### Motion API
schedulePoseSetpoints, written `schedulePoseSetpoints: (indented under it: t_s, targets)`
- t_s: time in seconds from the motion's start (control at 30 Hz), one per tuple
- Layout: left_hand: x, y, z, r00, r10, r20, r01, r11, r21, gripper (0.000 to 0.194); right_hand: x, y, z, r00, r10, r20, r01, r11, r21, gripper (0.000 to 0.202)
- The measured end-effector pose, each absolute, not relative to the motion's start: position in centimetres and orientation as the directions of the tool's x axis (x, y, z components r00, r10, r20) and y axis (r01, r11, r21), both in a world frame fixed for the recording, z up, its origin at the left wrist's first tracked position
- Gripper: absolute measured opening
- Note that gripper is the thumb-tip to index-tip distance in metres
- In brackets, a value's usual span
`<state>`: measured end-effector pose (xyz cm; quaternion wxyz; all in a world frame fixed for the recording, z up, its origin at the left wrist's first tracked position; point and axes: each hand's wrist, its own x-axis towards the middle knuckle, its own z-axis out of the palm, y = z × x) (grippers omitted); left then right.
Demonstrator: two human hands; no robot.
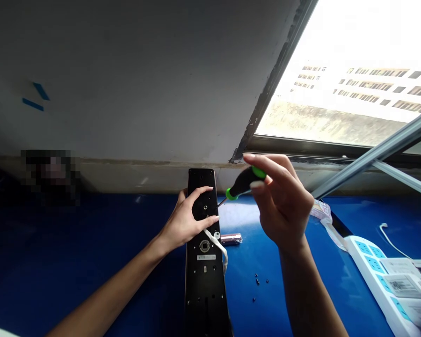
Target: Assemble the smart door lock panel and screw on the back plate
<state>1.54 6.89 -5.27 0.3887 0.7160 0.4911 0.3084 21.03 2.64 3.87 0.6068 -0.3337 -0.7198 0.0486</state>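
A long black lock panel (pixel 206 290) lies lengthwise before me on the blue table, its face dotted with screw holes. Across its upper part, my left hand (pixel 187 217) grips it, thumb and a finger spread over the face. A white cable (pixel 219 250) comes out near the thumb and hangs over the right edge. My right hand (pixel 282 196) is closed around the black and green handle of a screwdriver (pixel 242 184). The screwdriver slants down to the left, its tip at the panel's right side near my left fingers; whether it touches a screw I cannot tell.
Several small dark screws (pixel 257 281) are scattered on the blue table (pixel 133 281) right of the panel. A shiny wrapped cylinder (pixel 231 239) lies beside it. At the right are a white power strip (pixel 368 267) with chargers and a metal bar (pixel 379 150) by the window.
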Motion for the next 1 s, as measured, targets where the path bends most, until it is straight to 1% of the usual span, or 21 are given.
schedulePoseSetpoints:
  t_s: [0.07,0.13,0.23,0.3,0.37,0.4,0.47,0.5,0.57,0.63,0.7,0.77,0.83,0.93,1.0]
  targets:
    - [1.55,6.93,-5.28,0.327,0.943,0.070,0.469,-0.226,0.854,0.072,20.90,2.56,3.90,-0.091,0.585,0.806,0.358,0.774,-0.522,0.046]
    - [1.58,6.94,-5.23,0.328,0.942,0.076,0.470,-0.232,0.852,0.072,20.80,2.50,3.87,-0.103,0.596,0.796,0.314,0.779,-0.543,0.048]
    - [1.65,6.88,-4.99,0.329,0.942,0.063,0.472,-0.222,0.853,0.073,20.77,2.55,3.72,-0.018,0.529,0.849,0.400,0.782,-0.479,0.049]
    - [1.67,6.79,-4.77,0.326,0.944,0.046,0.479,-0.207,0.853,0.073,20.79,2.57,3.70,0.004,0.516,0.857,0.446,0.766,-0.463,0.042]
    - [1.68,6.70,-4.61,0.322,0.946,0.035,0.484,-0.196,0.853,0.073,20.78,2.48,3.75,-0.040,0.558,0.829,0.406,0.767,-0.497,0.039]
    - [1.68,6.66,-4.55,0.321,0.947,0.033,0.484,-0.194,0.853,0.073,20.76,2.41,3.79,-0.077,0.579,0.812,0.367,0.773,-0.517,0.042]
    - [1.68,6.61,-4.51,0.321,0.946,0.037,0.481,-0.196,0.854,0.073,20.69,2.29,3.82,-0.114,0.581,0.806,0.313,0.791,-0.525,0.046]
    - [1.67,6.59,-4.50,0.322,0.946,0.039,0.480,-0.199,0.854,0.073,20.64,2.27,3.80,-0.104,0.564,0.819,0.319,0.799,-0.510,0.047]
    - [1.65,6.58,-4.49,0.325,0.945,0.046,0.478,-0.206,0.854,0.074,20.51,2.29,3.74,-0.045,0.508,0.860,0.397,0.799,-0.451,0.047]
    - [1.61,6.56,-4.46,0.325,0.944,0.053,0.477,-0.212,0.853,0.074,20.39,2.34,3.72,-0.011,0.483,0.876,0.464,0.778,-0.423,0.043]
    - [1.56,6.54,-4.44,0.326,0.944,0.049,0.480,-0.210,0.852,0.073,20.33,2.34,3.74,-0.035,0.521,0.853,0.444,0.773,-0.454,0.040]
    - [1.52,6.53,-4.43,0.325,0.945,0.046,0.483,-0.208,0.851,0.073,20.38,2.33,3.76,-0.087,0.568,0.818,0.373,0.780,-0.502,0.046]
    - [1.50,6.52,-4.46,0.325,0.944,0.053,0.481,-0.213,0.850,0.073,20.55,2.39,3.71,-0.087,0.564,0.821,0.346,0.790,-0.506,0.047]
    - [1.53,6.51,-4.47,0.328,0.943,0.061,0.474,-0.220,0.853,0.074,20.83,2.56,3.64,-0.006,0.496,0.869,0.436,0.783,-0.443,0.046]
    - [1.55,6.50,-4.44,0.331,0.942,0.050,0.475,-0.212,0.854,0.073,20.94,2.56,3.73,-0.007,0.500,0.866,0.466,0.768,-0.439,0.041]
